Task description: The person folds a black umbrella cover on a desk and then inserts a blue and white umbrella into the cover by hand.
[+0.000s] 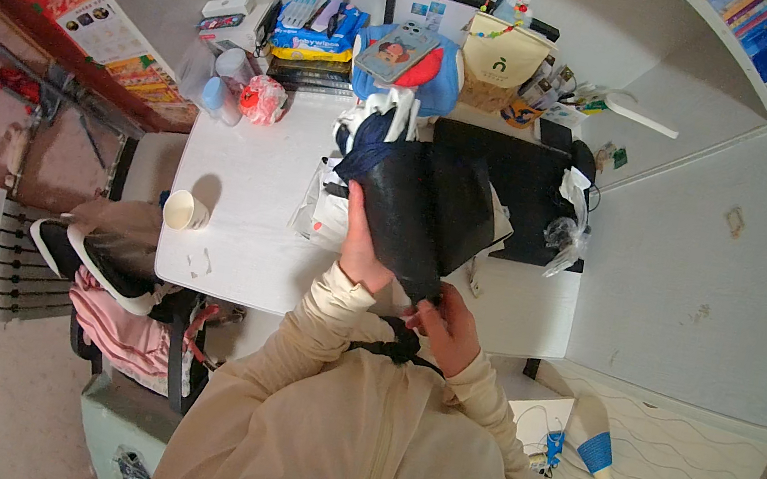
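Observation:
Over the front of the white desk [246, 217], I hold a dark, smooth-faced folded thing [406, 217] with broad flaps and a narrow lower end; its exact kind is unclear. My left hand [363, 247] grips its left edge, thumb up along the side. At the narrow end, the fingers of my right hand [448, 330] are closed on the tip, partly hidden from view. Dark blue and white cloth [375, 128] lies just beyond the upper left of the dark thing. Papers or bags [320, 210] show beneath it, and a black mat [535, 219] extends to its right.
A paper cup [186, 211] stands near the desk's left edge. Wipes [314, 38], a phone [399, 52] on a blue pouch, and a cream bag [504, 54] line the back. Crumpled plastic [567, 236] lies right. Black shoes [112, 270] rest above pink cloth on a chair.

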{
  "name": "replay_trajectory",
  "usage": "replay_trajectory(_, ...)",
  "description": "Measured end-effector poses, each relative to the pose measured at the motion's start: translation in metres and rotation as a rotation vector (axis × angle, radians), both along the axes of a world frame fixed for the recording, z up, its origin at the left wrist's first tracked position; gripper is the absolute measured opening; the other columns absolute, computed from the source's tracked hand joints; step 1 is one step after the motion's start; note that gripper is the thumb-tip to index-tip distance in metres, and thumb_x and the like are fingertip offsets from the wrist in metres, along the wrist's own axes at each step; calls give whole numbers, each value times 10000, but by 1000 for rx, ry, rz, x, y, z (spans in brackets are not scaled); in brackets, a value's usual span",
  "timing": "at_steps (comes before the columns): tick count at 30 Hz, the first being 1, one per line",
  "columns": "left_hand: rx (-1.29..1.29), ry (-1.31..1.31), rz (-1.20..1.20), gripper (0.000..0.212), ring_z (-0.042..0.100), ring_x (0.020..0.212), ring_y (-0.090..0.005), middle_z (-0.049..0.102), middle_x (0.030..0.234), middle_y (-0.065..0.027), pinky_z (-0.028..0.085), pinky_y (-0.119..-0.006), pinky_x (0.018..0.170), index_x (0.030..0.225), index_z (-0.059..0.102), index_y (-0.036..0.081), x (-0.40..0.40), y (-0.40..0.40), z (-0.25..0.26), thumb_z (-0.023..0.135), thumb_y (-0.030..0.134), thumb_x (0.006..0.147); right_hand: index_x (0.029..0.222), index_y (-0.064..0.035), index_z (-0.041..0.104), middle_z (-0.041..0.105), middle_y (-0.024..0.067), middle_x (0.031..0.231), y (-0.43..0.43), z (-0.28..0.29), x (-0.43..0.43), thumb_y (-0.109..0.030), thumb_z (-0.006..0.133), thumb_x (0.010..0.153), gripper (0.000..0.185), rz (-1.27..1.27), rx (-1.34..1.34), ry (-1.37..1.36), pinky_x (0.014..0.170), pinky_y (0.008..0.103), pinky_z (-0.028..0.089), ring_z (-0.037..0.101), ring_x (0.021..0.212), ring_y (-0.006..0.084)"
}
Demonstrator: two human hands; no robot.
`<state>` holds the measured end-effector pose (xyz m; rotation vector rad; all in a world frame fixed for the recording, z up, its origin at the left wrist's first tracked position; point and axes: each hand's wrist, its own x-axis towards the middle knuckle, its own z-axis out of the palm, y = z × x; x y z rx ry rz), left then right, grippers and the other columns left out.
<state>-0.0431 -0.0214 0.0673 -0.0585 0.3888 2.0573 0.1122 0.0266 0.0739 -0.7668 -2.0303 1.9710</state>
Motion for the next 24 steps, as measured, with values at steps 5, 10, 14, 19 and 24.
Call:
replay_trajectory(5, 84, -61, -36, 707, 424, 1115, -268, 442, 1226, -99, 319, -405, 958, 1265, 361, 105, -1, 0, -2, 283, 636, 804, 954, 32, 449, 506, 51, 636, 1, 8, 0, -135, 476, 838, 205, 52, 56, -172, 505, 275, 419, 508, 518, 139)
replay_trajectory(10, 311, -130, -116, 738, 407, 1129, -296, 397, 1263, -123, 303, -420, 974, 1283, 331, 107, -3, -3, -10, 268, 654, 792, 952, 12, 460, 416, 30, 570, 8, 10, 5, -230, 444, 863, 258, 226, -673, 2, 463, 280, 376, 468, 477, 153)
replay_trajectory(14, 307, -73, -127, 763, 416, 1116, -311, 388, 1263, -148, 323, -451, 954, 1287, 313, 88, 3, 3, 2, 253, 661, 787, 953, 1, 467, 441, 31, 616, 14, -6, 11, -280, 424, 886, 292, 426, -1334, 187, 476, 290, 410, 490, 512, 154)
replay_trajectory(19, 322, -59, -136, 759, 447, 1088, -299, 417, 1237, -143, 388, -435, 894, 1275, 323, 67, -3, 1, -17, 271, 649, 791, 1021, 7, 445, 508, 60, 686, 10, -2, 1, -233, 475, 861, 290, 273, -873, 100, 508, 293, 428, 518, 555, 153)
replay_trajectory(24, 27, 95, -166, 727, 490, 1046, -260, 466, 1195, -120, 410, -383, 881, 1257, 356, 66, -2, 0, -9, 271, 631, 807, 1005, 2, 450, 549, 75, 718, 3, 7, -6, -106, 554, 803, 252, -30, -410, 117, 519, 279, 448, 548, 574, 146)
